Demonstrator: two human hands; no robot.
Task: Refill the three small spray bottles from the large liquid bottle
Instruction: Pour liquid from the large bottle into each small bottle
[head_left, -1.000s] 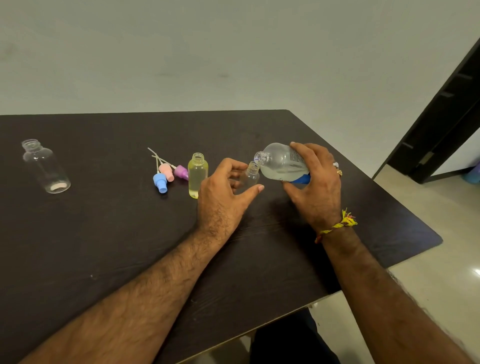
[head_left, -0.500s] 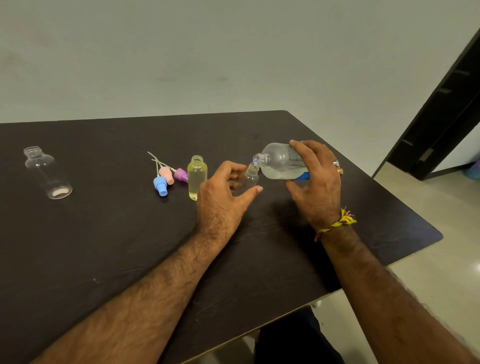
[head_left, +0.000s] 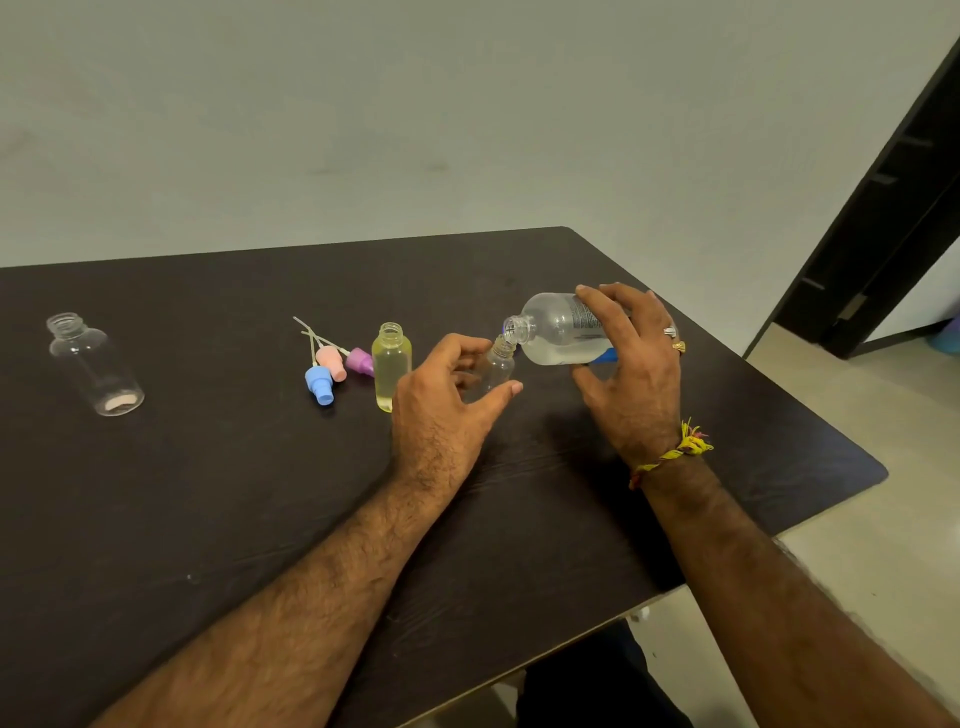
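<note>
Over the last second the large bottle (head_left: 558, 332) has stayed tipped in the right hand (head_left: 631, 374), its open mouth at the neck of the small clear bottle (head_left: 493, 366), and the hands have hardly shifted. So the pour is under way on the second of the three refills, by my reading, and not yet finished.

The right fingers (head_left: 602, 306) are curled over the top of the large bottle with the thumb under it, clamped on its body. The bottle lies almost level, mouth pointing toward the left hand (head_left: 441, 410). Clear liquid pools along its lower side; it looks under half full.

The left fingers (head_left: 467, 345) and thumb are curved around the small clear bottle, which stands on the table (head_left: 208, 519) between them. How much liquid it holds I cannot tell.

Just beyond the left knuckles stands a small bottle of yellowish liquid (head_left: 390, 366), uncapped and nearly full. Beside it lie three spray tops (head_left: 332, 369), blue, pink and purple, with their tubes. Well away from the left fingers stands an empty clear bottle (head_left: 96, 364), uncapped and still to be filled.
</note>
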